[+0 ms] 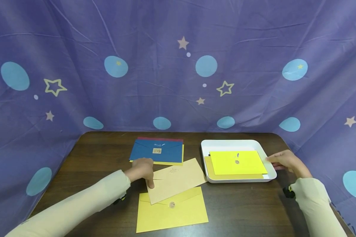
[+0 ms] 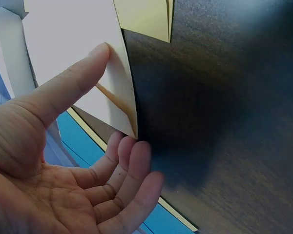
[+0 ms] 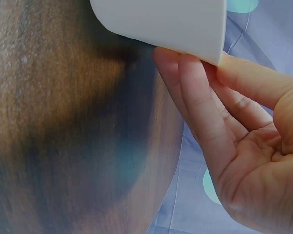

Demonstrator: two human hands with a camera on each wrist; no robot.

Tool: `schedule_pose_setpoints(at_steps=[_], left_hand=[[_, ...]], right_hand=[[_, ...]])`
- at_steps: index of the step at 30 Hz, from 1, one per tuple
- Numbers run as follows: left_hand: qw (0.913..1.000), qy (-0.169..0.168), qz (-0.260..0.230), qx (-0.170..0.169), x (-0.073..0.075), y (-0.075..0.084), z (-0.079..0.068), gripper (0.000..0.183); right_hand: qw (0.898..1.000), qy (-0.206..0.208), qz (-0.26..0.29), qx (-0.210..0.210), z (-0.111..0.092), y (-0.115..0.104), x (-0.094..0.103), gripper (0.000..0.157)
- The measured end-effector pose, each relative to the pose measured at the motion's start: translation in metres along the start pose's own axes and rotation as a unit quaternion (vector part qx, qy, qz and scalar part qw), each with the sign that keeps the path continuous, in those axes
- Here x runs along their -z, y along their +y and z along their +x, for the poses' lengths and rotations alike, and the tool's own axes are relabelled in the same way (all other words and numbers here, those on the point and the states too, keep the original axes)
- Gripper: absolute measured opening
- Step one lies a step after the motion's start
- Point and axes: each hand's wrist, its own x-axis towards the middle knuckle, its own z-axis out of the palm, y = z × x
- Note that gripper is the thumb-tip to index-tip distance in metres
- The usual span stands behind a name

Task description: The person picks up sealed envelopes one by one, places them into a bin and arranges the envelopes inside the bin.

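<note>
My left hand (image 1: pixel 141 169) is at the left end of a cream envelope (image 1: pixel 178 179). In the left wrist view the thumb (image 2: pixel 90 66) lies over its face, while the curled fingertips meet the edge near one corner, partly hidden there. That envelope overlaps a yellow envelope (image 1: pixel 175 215) with a round sticker and the front of a blue envelope (image 1: pixel 148 149). At the right, my right hand (image 1: pixel 287 161) grips the right side of a white tray (image 1: pixel 271 172), its thumb and fingers at the rim. A bright yellow envelope (image 1: pixel 252 163) lies in the tray on a darker yellow one (image 1: pixel 210 169).
Below the blue envelope, a yellow edge (image 1: pixel 183 153) shows, and a dark red one (image 1: pixel 160 138) sticks out behind. Everything stands on a dark wooden table (image 1: pixel 101 164). A purple curtain (image 1: pixel 154 49) with stars and blue spots hangs at its back and sides.
</note>
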Motion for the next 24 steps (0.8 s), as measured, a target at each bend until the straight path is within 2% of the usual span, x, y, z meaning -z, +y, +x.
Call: schedule_pose_setpoints(at_steps=[13,16,18,21,24], left_hand=[[0.9998,-0.005,-0.017,-0.001,0.003,-0.004,0.001,0.062],[0.9992,-0.012,-0.037,-0.008,0.003,-0.008,0.000,0.058],[0.9973,-0.025,-0.069,-0.009,0.003,-0.012,0.000,0.055],[0.9856,-0.069,-0.154,-0.007,0.004,-0.018,0.000,0.058],[0.9617,-0.124,-0.244,0.002,0.005,-0.025,0.002,0.064]], right_hand=[[1.000,-0.001,-0.002,-0.005,0.001,0.003,0.001,0.039],[1.000,0.001,-0.001,-0.008,0.002,0.003,0.001,0.041],[1.000,0.002,-0.004,-0.010,0.003,0.003,0.001,0.041],[1.000,0.002,-0.008,-0.007,0.003,0.003,0.001,0.043],[1.000,0.000,-0.009,-0.003,0.004,0.003,0.001,0.043]])
